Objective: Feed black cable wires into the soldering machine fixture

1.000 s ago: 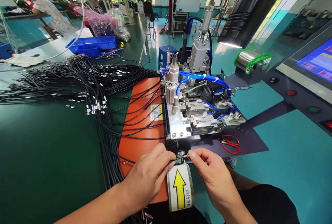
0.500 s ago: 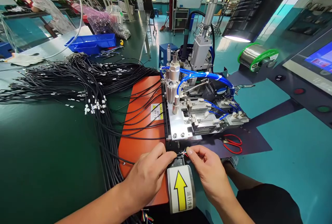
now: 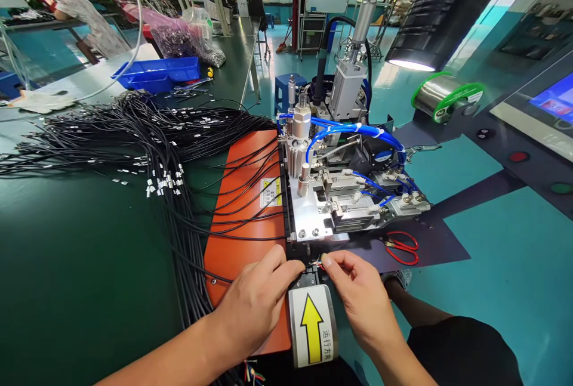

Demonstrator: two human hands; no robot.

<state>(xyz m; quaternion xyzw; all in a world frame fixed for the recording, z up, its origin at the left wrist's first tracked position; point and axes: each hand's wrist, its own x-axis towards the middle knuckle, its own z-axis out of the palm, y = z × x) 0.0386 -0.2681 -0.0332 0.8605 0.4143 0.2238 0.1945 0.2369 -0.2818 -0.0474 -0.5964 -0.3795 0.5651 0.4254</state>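
Both hands meet at the near end of a metal machine (image 3: 313, 195) with blue air hoses. My left hand (image 3: 257, 299) is closed in a pinch on a black cable, most of which its fingers hide. Thin coloured wires (image 3: 319, 265) come out of that cable's end, and my right hand (image 3: 358, 293) pinches their tips between thumb and fingers. Just below the fingertips is a small black fixture (image 3: 308, 279) on the machine's track. Under it sits a rounded cover (image 3: 312, 326) with a yellow arrow. An orange plate (image 3: 246, 195) lies beneath several black cables leading into the machine.
A large bundle of black cables (image 3: 179, 129) with white tips spreads over the green table (image 3: 89, 266). Red-handled scissors (image 3: 401, 247) lie right of the machine. A solder spool (image 3: 447, 97) and a black lamp (image 3: 441, 13) stand at right. Blue bins (image 3: 156, 74) and two people are farther back.
Both hands stay nearly in place, still pinching the cable and its wires. Only a very slight shift of the view shows.
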